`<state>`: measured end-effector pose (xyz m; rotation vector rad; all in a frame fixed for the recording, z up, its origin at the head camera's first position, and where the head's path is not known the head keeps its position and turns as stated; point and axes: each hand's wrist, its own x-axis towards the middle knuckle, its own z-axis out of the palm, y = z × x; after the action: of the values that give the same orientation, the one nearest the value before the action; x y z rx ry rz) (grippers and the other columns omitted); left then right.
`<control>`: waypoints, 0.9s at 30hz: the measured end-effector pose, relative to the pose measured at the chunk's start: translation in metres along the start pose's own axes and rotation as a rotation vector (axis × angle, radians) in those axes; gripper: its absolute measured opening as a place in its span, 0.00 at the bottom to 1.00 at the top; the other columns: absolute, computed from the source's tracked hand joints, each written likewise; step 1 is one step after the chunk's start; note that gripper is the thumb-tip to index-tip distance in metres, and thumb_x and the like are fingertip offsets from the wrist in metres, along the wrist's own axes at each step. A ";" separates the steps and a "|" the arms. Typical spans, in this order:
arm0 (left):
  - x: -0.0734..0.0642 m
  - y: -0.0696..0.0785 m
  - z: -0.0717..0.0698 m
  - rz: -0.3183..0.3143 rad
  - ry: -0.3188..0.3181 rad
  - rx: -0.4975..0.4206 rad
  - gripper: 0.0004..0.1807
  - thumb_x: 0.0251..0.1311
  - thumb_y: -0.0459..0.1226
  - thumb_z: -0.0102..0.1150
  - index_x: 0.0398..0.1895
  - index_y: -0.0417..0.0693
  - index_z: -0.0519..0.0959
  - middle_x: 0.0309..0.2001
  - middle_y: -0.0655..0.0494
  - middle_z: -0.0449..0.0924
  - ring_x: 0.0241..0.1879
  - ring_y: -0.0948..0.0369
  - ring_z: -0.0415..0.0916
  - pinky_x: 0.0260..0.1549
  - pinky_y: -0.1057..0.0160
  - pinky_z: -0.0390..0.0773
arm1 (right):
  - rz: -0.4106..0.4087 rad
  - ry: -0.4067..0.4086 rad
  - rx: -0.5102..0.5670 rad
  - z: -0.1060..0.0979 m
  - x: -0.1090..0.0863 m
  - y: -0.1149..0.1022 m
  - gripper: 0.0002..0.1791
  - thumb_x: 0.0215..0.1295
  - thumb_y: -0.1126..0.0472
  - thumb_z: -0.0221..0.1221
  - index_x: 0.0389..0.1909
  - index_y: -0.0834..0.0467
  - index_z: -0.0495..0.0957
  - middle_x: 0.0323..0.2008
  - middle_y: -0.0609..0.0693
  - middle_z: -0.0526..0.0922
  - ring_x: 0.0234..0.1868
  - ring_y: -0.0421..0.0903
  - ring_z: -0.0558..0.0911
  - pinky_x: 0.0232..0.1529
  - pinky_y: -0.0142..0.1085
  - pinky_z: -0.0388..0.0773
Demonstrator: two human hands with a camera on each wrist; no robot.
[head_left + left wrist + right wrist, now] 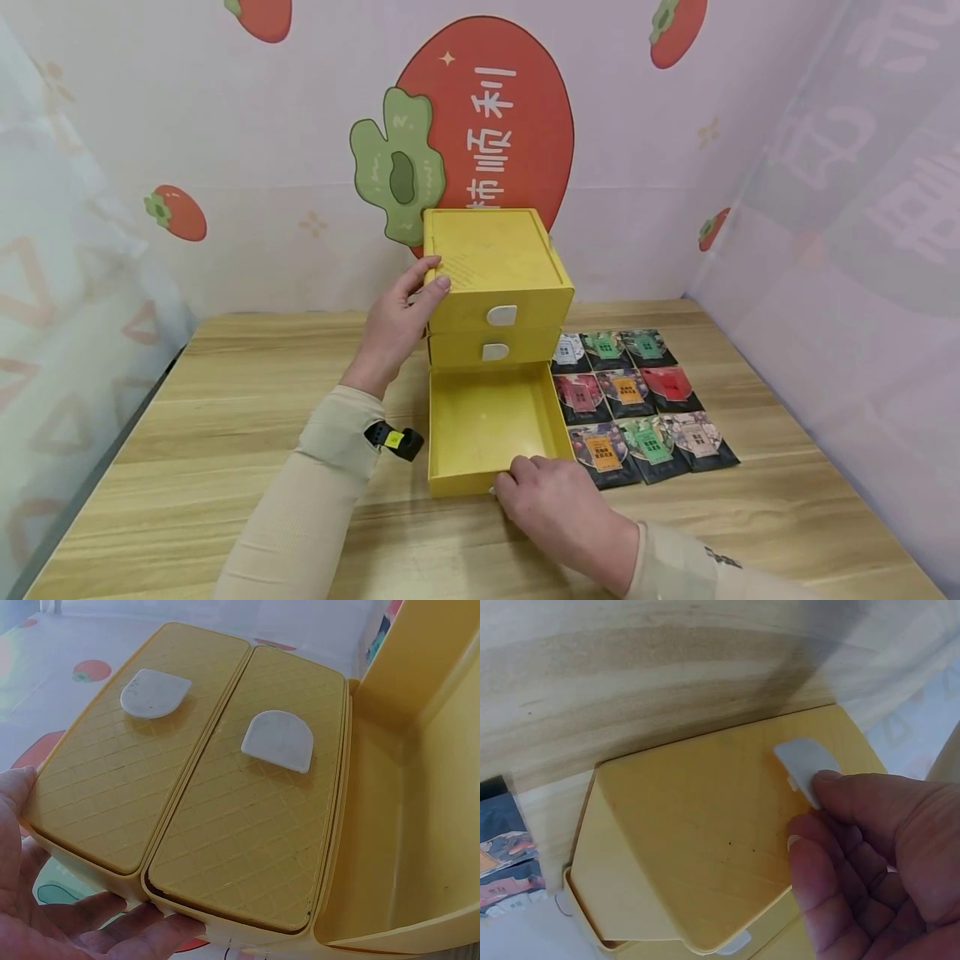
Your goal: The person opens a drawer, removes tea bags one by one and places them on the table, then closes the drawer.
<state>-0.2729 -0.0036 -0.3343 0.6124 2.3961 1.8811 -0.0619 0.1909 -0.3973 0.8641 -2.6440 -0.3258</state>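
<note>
A yellow drawer box point(495, 250) stands on the table, its two upper drawers closed with white tab handles. Its bottom drawer point(480, 425) is pulled out toward me, its inner floor in sight. My left hand point(397, 325) rests on the box's upper left corner; in the left wrist view its fingers point(154, 937) lie along the side wall, rather straight. With thumb and forefinger my right hand point(558, 508) pinches the bottom drawer's white tab handle point(802, 761), seen best in the right wrist view. The head view mostly hides that tab behind the fingers.
Right of the box, several flat printed sachets point(626, 392) lie in rows on the wooden table point(255, 400), the nearest close to the drawer's right wall. Behind stands a printed fabric backdrop point(285, 142); similar fabric hangs on both sides.
</note>
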 end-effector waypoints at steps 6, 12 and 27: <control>0.000 0.001 0.000 0.001 -0.002 -0.002 0.35 0.69 0.67 0.54 0.77 0.73 0.68 0.77 0.57 0.66 0.70 0.53 0.72 0.61 0.46 0.76 | 0.018 0.008 -0.030 0.004 0.005 0.006 0.06 0.63 0.63 0.69 0.30 0.50 0.82 0.22 0.44 0.76 0.19 0.38 0.70 0.15 0.29 0.61; 0.000 0.001 0.001 0.008 -0.001 -0.004 0.34 0.70 0.66 0.54 0.77 0.72 0.68 0.77 0.56 0.66 0.69 0.53 0.72 0.58 0.47 0.77 | 0.035 0.093 -0.047 0.012 0.011 0.012 0.09 0.62 0.64 0.68 0.26 0.51 0.80 0.20 0.44 0.74 0.17 0.38 0.69 0.14 0.30 0.57; 0.000 0.001 0.000 0.006 0.006 -0.001 0.34 0.70 0.66 0.54 0.77 0.72 0.69 0.76 0.55 0.67 0.68 0.53 0.73 0.54 0.50 0.77 | 0.064 0.103 -0.100 0.025 0.032 0.030 0.11 0.60 0.67 0.66 0.23 0.51 0.78 0.18 0.44 0.70 0.16 0.38 0.67 0.12 0.32 0.59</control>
<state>-0.2725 -0.0033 -0.3339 0.6161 2.3989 1.8893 -0.1115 0.1975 -0.4024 0.7421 -2.5310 -0.3837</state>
